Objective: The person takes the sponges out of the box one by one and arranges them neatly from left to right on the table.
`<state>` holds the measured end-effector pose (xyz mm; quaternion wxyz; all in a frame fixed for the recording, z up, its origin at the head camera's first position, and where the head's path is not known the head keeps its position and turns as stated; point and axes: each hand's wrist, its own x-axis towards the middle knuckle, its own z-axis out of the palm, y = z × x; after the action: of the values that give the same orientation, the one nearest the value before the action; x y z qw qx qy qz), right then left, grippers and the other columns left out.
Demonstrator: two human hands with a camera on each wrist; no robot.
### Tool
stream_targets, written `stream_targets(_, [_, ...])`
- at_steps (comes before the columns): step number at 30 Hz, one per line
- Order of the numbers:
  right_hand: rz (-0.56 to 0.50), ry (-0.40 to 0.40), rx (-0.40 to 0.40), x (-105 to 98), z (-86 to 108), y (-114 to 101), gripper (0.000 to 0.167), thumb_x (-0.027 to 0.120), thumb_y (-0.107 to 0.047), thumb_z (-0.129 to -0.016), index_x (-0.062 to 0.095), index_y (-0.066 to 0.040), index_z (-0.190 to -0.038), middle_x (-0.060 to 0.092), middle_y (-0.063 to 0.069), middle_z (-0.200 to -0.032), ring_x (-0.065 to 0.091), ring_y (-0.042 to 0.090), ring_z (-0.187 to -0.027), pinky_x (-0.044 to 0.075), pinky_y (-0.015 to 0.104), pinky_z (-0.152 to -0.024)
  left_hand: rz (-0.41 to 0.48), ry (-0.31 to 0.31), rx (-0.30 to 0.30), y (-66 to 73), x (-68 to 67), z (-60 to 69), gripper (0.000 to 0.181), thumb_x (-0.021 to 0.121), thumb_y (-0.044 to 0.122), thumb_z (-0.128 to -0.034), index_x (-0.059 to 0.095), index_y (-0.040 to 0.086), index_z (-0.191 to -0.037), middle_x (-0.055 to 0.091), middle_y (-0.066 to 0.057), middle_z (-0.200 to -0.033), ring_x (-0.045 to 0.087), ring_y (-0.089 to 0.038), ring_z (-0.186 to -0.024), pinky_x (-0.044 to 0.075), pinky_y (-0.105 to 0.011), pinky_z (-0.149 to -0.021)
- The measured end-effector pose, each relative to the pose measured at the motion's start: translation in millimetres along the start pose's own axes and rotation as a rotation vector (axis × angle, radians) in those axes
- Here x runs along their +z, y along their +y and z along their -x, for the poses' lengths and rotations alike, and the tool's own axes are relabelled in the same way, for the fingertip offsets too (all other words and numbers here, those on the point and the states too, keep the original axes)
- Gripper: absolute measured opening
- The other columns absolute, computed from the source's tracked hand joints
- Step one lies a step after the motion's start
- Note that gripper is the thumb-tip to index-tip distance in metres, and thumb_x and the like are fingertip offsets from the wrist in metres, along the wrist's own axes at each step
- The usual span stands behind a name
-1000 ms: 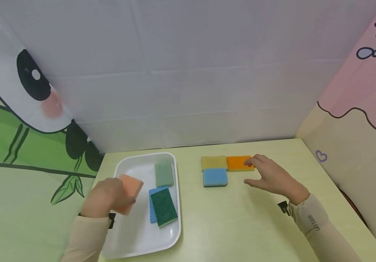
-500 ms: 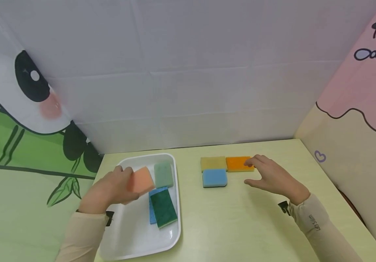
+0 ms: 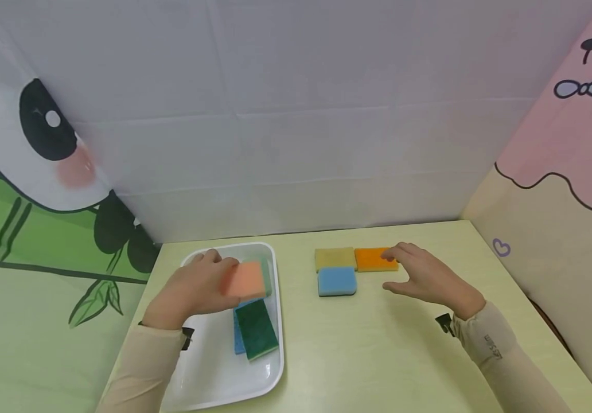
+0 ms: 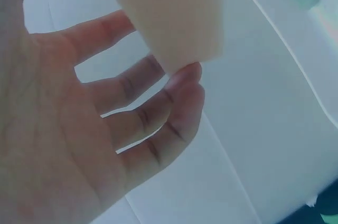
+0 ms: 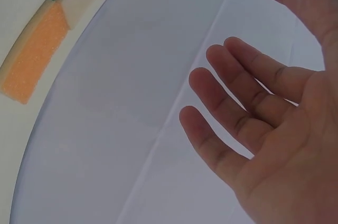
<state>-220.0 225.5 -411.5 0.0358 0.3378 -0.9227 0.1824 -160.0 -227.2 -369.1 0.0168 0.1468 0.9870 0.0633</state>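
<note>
Peach rectangular foam sponge (image 3: 248, 281) pinched in the left hand (image 3: 193, 291), grip snug round it, above the white rounded-rectangular plastic tray (image 3: 208, 370) — and the right hand (image 3: 426, 281), grip wide, hovers over the pale yellow surface (image 3: 342, 355), near the orange rectangular foam sponge (image 3: 370, 260)

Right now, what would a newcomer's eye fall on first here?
Probably the peach sponge, held by the left hand over the white tray. The bright orange sponge on the table, near the right hand, also stands out, as does the large cartoon eye on the left wall.
</note>
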Motion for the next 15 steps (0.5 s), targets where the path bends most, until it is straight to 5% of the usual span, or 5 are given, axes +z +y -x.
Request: stream_targets(15, [-0.058,-0.06,0.0,-8,-9.4,-11,0.06,0.083,-0.036,-0.082,0.061,-0.005,-0.129,0.06,0.005,-0.124,0.057,0.025,-0.113,0.048,0.047,-0.096,-0.119,-0.02,0.134,51.9,8.6,-42.5,0.057,0.072,0.048,-0.0738,0.062,0.004,-0.109,0.052,-0.007,-0.096,0.046,-0.02,-0.076,0.046,-0.037,-0.062])
